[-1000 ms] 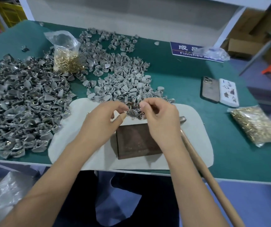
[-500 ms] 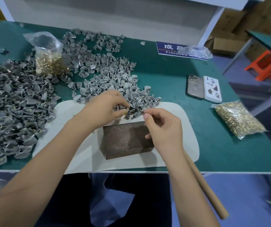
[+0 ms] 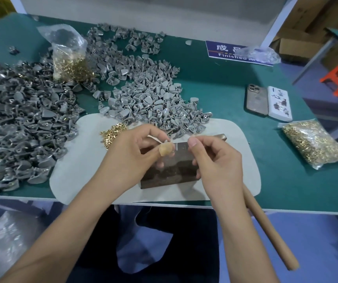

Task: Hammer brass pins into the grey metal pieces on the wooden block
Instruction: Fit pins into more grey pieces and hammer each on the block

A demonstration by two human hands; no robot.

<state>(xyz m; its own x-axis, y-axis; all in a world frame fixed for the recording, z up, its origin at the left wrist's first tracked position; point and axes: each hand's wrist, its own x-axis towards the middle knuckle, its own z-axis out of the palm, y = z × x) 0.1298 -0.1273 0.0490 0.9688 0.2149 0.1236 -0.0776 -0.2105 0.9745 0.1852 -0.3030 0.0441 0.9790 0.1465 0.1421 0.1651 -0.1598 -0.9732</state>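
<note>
Above the dark wooden block (image 3: 170,170), my left hand (image 3: 135,154) pinches a small grey metal piece (image 3: 156,139) between its fingers and a bandaged thumb. Opposite it is my right hand (image 3: 217,160), fingers curled and index tip almost touching the left thumb. Whether it holds anything is hidden. Loose brass pins (image 3: 113,133) lie on the white mat (image 3: 78,172) just left of my left hand. A hammer lies to the right: its head (image 3: 221,137) is behind my right hand, and its wooden handle (image 3: 266,227) juts past the table edge.
A pile of light grey pieces (image 3: 153,101) spills onto the mat's far edge, and a darker heap (image 3: 21,123) fills the left. Bags of brass pins stand at the back left (image 3: 70,62) and right (image 3: 315,144). Two phones (image 3: 256,100) lie on the right, with a blue sign (image 3: 225,50) behind them.
Both hands have drawn back from the grey pile towards me and now meet over the block. The left hand's shift has uncovered the loose pins.
</note>
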